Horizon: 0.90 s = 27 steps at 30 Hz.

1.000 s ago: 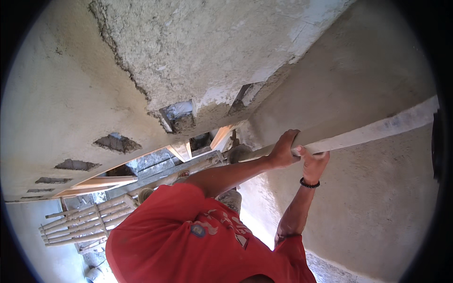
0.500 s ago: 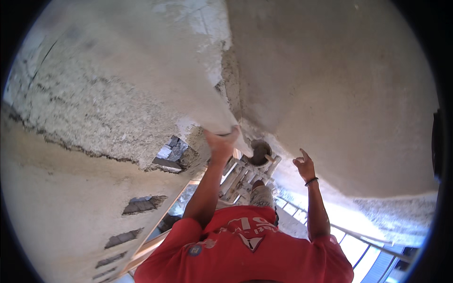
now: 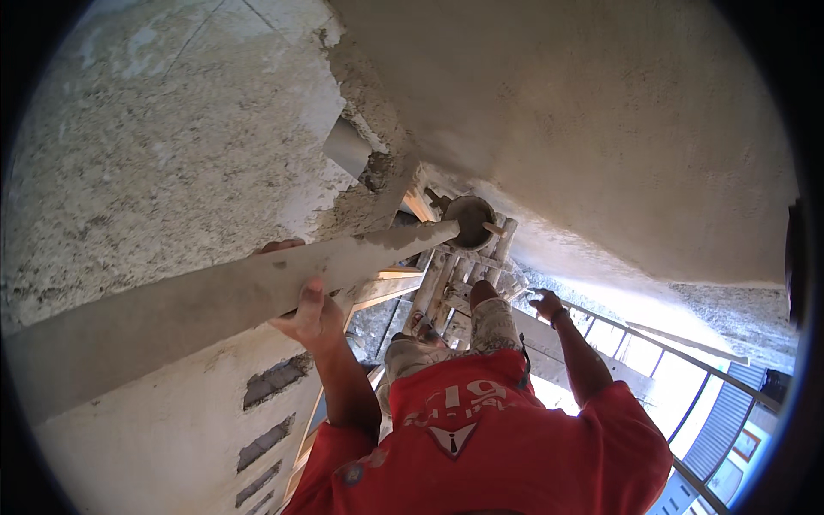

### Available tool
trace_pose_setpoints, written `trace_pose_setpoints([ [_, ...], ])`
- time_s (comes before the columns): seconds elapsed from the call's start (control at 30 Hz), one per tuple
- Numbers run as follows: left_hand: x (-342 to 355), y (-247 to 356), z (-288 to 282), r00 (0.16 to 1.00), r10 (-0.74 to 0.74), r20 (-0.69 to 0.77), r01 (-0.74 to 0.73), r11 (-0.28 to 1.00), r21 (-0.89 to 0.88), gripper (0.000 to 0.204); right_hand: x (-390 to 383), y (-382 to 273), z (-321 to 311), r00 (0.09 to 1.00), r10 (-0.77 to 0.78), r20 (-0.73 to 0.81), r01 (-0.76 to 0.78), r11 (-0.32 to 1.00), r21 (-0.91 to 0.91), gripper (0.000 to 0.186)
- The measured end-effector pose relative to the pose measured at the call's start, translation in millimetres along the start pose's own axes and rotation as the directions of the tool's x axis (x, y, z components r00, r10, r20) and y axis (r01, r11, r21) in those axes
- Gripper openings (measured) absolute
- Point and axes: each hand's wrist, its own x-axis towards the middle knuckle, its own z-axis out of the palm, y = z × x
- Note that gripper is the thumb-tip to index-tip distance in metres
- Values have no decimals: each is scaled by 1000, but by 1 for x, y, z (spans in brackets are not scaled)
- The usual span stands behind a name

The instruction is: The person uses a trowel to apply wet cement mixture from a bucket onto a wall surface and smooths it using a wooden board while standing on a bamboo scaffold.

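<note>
My left hand (image 3: 311, 319) is closed around a long, flat grey plasterer's straightedge (image 3: 223, 283), thumb on its face and fingers behind. The straightedge slants from the lower left up to a narrow-looking end beside a round bucket (image 3: 472, 210). In the bucket is a dark opening, with a short wooden handle (image 3: 494, 229) jutting over its rim. Held out to the right, my right hand (image 3: 547, 305) is empty, with its fingers apart, near a railing.
A rough, partly plastered wall (image 3: 172, 163) rises on the left; a smoother plastered wall (image 3: 584, 129) stands right. Beneath me lie the wooden scaffold planks (image 3: 438, 287). Slots (image 3: 275, 382) pierce the lower left wall. A metal railing (image 3: 661, 348) runs at the right, with a drop beyond.
The straightedge has swung down to the left, from steep to nearly level, with my left hand still on it. My right hand has lowered. My view has shifted.
</note>
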Motion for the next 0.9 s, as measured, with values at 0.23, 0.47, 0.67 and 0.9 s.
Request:
trace_pose_setpoints([
  [0.23,-24,-53,-15,997,-36,65,44,990,-132,68,138,-44,37,980,-167,-111,147,974,-172,49],
  [0.47,-47,-112,-49,985,-103,139,135,961,-241,69,295,-54,105,986,-138,-99,61,831,-553,46],
  [0.67,-78,-159,-59,997,-37,61,46,988,-151,62,397,-42,158,992,-67,105,124,639,-760,36],
  [0.9,-70,-221,-45,976,202,85,-199,979,-44,50,410,-69,155,953,-169,250,299,645,-703,44],
])
